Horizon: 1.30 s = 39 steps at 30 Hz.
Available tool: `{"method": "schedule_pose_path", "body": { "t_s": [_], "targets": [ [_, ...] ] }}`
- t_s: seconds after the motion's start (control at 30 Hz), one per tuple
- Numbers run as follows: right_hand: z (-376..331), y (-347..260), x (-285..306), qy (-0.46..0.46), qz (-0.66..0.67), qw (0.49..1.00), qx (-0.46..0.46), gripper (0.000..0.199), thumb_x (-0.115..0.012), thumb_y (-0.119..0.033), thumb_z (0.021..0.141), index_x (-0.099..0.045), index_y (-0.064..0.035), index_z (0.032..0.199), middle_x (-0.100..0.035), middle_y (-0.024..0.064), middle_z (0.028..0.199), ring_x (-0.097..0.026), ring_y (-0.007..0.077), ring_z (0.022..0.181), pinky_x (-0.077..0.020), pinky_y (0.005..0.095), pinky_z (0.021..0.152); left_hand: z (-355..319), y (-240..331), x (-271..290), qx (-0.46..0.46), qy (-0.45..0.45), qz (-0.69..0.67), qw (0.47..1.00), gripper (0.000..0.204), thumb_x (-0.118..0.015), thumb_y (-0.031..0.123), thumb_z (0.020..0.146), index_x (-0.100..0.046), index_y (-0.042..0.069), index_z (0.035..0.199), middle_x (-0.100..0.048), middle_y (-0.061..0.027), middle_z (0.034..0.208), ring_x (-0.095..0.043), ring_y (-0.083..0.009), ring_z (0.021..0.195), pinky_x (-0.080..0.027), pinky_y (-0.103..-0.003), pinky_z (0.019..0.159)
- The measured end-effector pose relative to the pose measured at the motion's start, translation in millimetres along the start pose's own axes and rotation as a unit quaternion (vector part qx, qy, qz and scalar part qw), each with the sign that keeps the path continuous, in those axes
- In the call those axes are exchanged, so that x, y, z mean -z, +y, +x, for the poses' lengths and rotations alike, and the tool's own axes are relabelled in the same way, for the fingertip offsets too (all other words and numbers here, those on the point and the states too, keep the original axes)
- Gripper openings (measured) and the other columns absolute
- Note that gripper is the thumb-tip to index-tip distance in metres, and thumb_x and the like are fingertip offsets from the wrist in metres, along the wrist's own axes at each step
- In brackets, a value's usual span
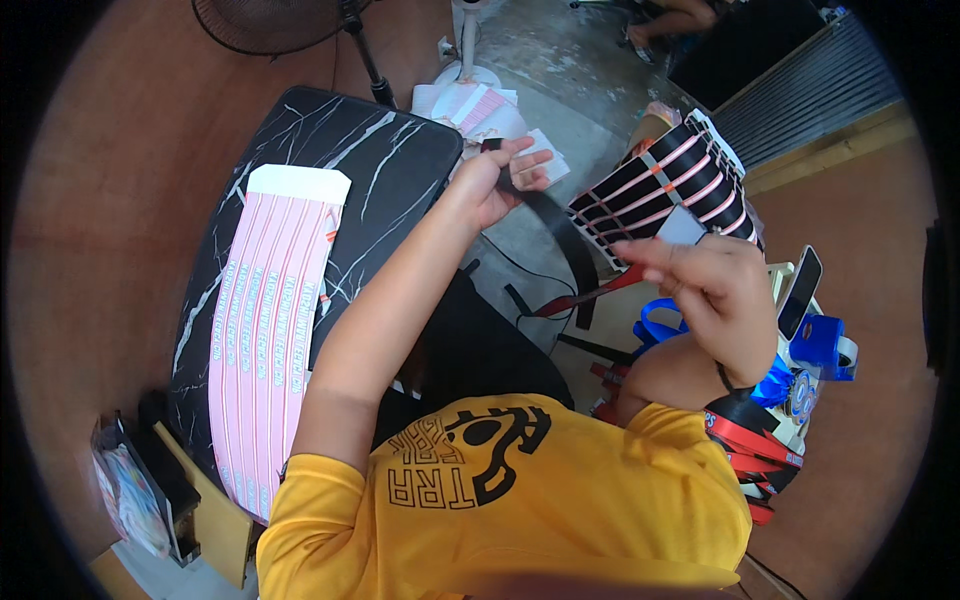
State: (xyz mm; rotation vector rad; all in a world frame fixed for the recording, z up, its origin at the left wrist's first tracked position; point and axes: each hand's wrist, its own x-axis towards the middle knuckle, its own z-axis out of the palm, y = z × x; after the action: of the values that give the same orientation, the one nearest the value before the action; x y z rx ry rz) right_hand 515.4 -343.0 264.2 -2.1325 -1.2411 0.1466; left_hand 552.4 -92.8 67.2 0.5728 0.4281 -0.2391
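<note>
My left hand (pixel 505 182) is raised beyond the right edge of the dark table, its thumb side closed on a black strap (pixel 562 222) and some fingers stretched out. From there the strap curves down to the right. A red strap (pixel 592 294) runs up to the fingertips of my right hand (pixel 715 290), which are pinched together around its upper end. Whether the black and red lengths are one piece, I cannot tell. A pale card-like piece (pixel 682 226) shows just behind the right hand.
Pink-striped printed sheets (pixel 262 300) lie on the black marble-patterned table (pixel 395 165). Right of me are a black-and-pink striped bundle (pixel 690 165), a phone (pixel 800 290), a blue tape dispenser (pixel 818 345) and red straps (pixel 750 440). Papers (pixel 480 108) and a fan (pixel 270 22) are ahead.
</note>
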Motion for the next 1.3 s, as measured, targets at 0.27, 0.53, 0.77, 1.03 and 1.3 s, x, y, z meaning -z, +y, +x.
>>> {"method": "schedule_pose_path", "body": {
  "t_s": [0.27,0.53,0.77,1.03,1.3],
  "targets": [
    [71.3,49.8,0.1,0.015,0.249,0.968,0.027,0.023,-0.059,-0.006,0.091,-0.072,0.0014,0.109,-0.072,0.0104,0.085,-0.064,0.0088,0.063,-0.0501,0.0222,0.06,-14.0,-11.7,-38.5,0.02,-0.166,0.141,0.976,0.057,-0.033,0.048,0.105,-0.04,0.006,0.143,-0.059,-0.0201,0.13,-0.064,-0.0337,0.111,-0.054,-0.044,0.09],
    [168.6,188.3,-64.5,0.333,0.293,0.895,-0.053,0.019,-0.059,-0.003,0.092,-0.071,-0.0022,0.106,-0.067,0.0023,0.075,-0.058,0.0077,0.056,-0.0469,0.022,0.053,-21.9,-18.9,-5.7,0.097,-0.18,0.274,0.94,0.086,-0.021,0.074,0.095,-0.057,0.001,0.12,-0.068,-0.0122,0.086,-0.062,-0.0208,0.066,-0.048,-0.031,0.066],
    [109.7,312.5,-231.0,0.21,0.128,0.967,-0.063,0.036,-0.063,-0.011,0.087,-0.068,-0.0178,0.122,-0.063,0.0202,0.123,-0.064,0.0368,0.105,-0.0511,0.0398,0.089,-13.8,-23.2,51.0,0.212,0.134,0.159,0.955,0.029,-0.053,0.038,0.102,-0.051,0.012,0.089,-0.041,0.0044,0.063,-0.037,-0.0083,0.052,-0.039,-0.028,0.058],
    [-20.7,468.0,-512.1,-0.216,0.026,0.859,-0.463,0.034,-0.053,-0.011,0.09,-0.068,-0.0126,0.12,-0.061,0.0149,0.131,-0.061,0.0367,0.113,-0.0483,0.0463,0.098,5.2,-59.1,64.9,0.315,0.232,0.094,0.915,0.029,-0.048,0.036,0.104,-0.053,0.009,0.097,-0.046,0.0012,0.066,-0.045,-0.0107,0.057,-0.041,-0.028,0.059],
    [-73.2,501.3,-662.2,-0.251,0.061,0.74,-0.621,0.046,-0.041,-0.021,0.099,-0.047,-0.0162,0.144,-0.037,0.0101,0.154,-0.044,0.0341,0.135,-0.0431,0.0517,0.104,9.9,-38.1,53.3,0.363,0.332,0.04,0.87,0.027,-0.047,0.035,0.102,-0.051,0.008,0.103,-0.047,-0.0043,0.068,-0.044,-0.0176,0.063,-0.037,-0.032,0.065]
  ]
}}
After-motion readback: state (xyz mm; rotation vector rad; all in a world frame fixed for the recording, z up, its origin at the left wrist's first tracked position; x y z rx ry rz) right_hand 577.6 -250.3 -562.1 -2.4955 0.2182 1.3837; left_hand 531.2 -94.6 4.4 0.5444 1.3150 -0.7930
